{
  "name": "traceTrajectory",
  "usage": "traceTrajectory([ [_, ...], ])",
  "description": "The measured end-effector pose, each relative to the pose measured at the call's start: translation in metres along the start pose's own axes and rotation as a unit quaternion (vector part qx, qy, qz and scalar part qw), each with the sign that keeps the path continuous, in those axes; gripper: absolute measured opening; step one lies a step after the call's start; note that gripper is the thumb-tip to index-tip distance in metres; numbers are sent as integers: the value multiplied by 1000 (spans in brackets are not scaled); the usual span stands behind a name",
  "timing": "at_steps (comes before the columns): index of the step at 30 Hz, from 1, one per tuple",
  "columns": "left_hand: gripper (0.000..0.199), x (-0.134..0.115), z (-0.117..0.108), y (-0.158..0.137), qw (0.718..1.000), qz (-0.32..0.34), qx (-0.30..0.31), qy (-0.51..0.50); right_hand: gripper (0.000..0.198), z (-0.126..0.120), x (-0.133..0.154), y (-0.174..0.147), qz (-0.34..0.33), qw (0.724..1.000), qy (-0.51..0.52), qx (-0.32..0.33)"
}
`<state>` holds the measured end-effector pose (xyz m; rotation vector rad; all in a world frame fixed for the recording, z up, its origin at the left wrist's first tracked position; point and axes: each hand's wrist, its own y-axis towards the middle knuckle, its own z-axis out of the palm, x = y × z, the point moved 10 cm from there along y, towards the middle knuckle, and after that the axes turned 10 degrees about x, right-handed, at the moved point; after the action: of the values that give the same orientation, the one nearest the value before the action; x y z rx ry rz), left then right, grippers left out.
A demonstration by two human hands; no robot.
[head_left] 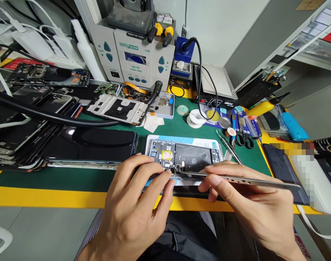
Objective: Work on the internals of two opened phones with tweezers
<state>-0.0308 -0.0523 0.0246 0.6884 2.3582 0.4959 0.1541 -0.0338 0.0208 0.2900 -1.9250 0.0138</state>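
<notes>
An opened smartphone (194, 159), its inside facing up, lies on a white and blue phone box (182, 139) near the front of the bench. My left hand (139, 195) reaches over its left end, fingers bent and apart, the fingertips touching the board and near edge. In my right hand (252, 203) is a pair of metal tweezers (252, 182) with a row of holes along the arm, pinched between thumb and fingers. Their tip meets the phone near a small connector, close to my left fingertips. The fingertips partly cover that spot.
Left of the box lies a dark phone screen (92, 143), beside stacked phone parts (15, 137). A hot-air station (135, 54) stands behind, its black hose (59, 117) crossing left. Solder spool (196, 119), spare tweezers (229, 146) and scissors (244, 139) lie to the right.
</notes>
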Motion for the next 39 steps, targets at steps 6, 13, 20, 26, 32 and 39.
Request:
traceTrajectory([
  [6,29,1,-1,-9,999,23,-43,-11,19,10,-5,2,1,999,29,36],
  [13,29,4,1,-13,998,31,-54,-11,22,10,1,4,-33,999,-4,36],
  [20,31,3,2,-9,999,32,-44,-6,22,11,8,8,-54,997,-35,38],
  [26,31,4,0,-10,998,30,-46,-7,24,11,10,8,-60,997,-34,44],
  [32,32,4,1,-10,999,29,-42,-7,23,12,9,9,-55,997,-26,47],
  [39,31,4,0,-11,999,30,-45,-7,22,11,10,7,-62,996,-38,47],
])
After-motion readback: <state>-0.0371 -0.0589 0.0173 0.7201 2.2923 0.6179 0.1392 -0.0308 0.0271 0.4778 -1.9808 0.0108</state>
